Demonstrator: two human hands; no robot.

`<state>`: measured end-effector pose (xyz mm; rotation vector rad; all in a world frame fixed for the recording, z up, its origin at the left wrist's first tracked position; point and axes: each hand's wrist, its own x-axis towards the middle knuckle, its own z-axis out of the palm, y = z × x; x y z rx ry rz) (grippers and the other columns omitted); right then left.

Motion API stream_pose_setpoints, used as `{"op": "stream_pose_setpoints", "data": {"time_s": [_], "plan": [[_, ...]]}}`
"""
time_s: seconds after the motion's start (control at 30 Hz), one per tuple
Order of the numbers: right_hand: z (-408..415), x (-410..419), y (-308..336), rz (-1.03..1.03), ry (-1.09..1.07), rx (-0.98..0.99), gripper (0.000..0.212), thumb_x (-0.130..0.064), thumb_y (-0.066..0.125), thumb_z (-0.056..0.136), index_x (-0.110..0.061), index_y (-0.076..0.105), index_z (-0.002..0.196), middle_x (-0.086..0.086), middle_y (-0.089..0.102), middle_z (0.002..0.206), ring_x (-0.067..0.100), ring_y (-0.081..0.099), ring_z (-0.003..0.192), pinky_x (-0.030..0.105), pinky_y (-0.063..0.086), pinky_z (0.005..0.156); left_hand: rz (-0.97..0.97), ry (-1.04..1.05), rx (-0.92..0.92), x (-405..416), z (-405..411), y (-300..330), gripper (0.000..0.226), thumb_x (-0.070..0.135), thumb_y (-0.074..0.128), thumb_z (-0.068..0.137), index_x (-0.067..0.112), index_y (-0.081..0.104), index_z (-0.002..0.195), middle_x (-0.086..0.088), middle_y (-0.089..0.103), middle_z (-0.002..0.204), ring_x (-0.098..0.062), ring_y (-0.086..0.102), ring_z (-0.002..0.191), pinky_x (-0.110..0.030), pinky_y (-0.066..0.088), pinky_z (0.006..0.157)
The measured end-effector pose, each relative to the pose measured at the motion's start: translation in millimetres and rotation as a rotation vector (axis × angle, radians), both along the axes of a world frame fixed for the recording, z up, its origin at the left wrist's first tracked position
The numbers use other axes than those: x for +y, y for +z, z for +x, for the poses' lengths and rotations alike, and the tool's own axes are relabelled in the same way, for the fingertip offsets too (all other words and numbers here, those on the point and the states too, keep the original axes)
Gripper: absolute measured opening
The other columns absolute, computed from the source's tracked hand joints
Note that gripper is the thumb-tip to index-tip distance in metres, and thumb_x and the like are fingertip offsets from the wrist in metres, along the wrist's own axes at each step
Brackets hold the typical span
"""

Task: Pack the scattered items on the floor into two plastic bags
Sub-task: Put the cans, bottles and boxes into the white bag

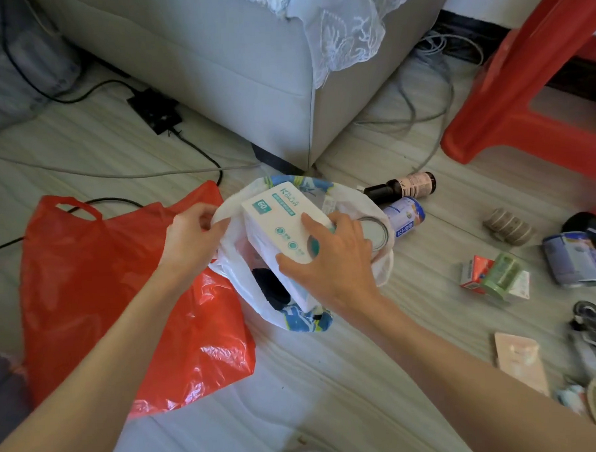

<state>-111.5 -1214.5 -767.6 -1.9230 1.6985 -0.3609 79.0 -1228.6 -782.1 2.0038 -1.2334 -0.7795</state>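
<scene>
We had our right hand (328, 258) curled over the near end of the white box (280, 233), thumb on one side and fingers on the other, lowering it into the white bag (237, 272). Our left hand (189, 236) pinched the bag's rim just left of the box, pulling the mouth wide. The box stood tilted, its far end above the rim and its near end already inside, beside something dark in the bottom. A can (374, 233) lay just beyond our right fingers, apparently inside the mouth too.

The box looked like light, stiff card, so we judged a hold across its short end was enough; squeezing hard could dent it. The bag was thin, soft film that would collapse unless the rim stayed pinched, and a box corner could snag or tear it, so sliding the box in flat-side first seemed safest.

The red bag (123, 282) lay flat and limp on the floor under our left forearm, apparently empty. To the right of our right hand, well apart, lay a dark bottle (400, 186), a blue can (404, 218), a small red carton (475, 272), a green tub (501, 276) and a second can (575, 263), not yet packed. The cans would be the heavier pieces, best set low in a bag.
</scene>
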Motion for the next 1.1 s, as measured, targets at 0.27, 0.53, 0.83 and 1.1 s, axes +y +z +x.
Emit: {"op": "stream_pose_setpoints", "data": {"time_s": [0.27,0.53,0.83,1.1], "plan": [[22.4,10.1,-14.4,0.105,0.166,-0.05,0.068,-0.051,0.061,0.079,-0.025,0.04,0.138,0.005,0.035,0.131,0.022,0.027,0.124,0.034,0.021,0.102,-0.002,0.104,0.183,9.1,21.7,0.9,0.023,0.008,0.059,0.084,0.029,0.061,0.074,-0.007,0.062,0.08,-0.032,0.062,0.084,-0.054,0.054,0.081],[71.1,-9.9,-41.0,0.103,0.028,-0.051,0.057,-0.058,0.057,0.078,-0.019,0.052,0.119,0.011,0.039,0.124,0.03,0.032,0.119,0.044,0.03,0.101,0.02,0.102,0.086,8.0,29.2,0.0,0.02,0.012,0.058,0.082,0.03,0.061,0.072,-0.009,0.068,0.087,-0.032,0.066,0.086,-0.051,0.055,0.081],[38.9,27.1,-63.8,0.15,0.307,-0.089,0.071,-0.035,0.056,0.089,-0.022,0.017,0.147,0.005,0.033,0.142,0.024,0.04,0.126,0.038,0.043,0.093,0.076,0.039,-0.104,15.0,22.5,-3.3,0.012,0.014,0.058,0.088,0.011,0.065,0.097,-0.004,0.064,0.088,-0.025,0.062,0.092,-0.042,0.051,0.086],[71.4,0.2,-74.9,0.243,-0.119,-0.175,0.033,-0.024,0.062,0.083,-0.006,0.052,0.108,0.014,0.06,0.109,0.032,0.056,0.1,0.037,0.045,0.078,0.094,-0.004,-0.173,27.4,24.4,-5.1,0.01,0.015,0.063,0.084,0.009,0.067,0.09,-0.007,0.066,0.084,-0.022,0.06,0.081,-0.034,0.048,0.078]]}}
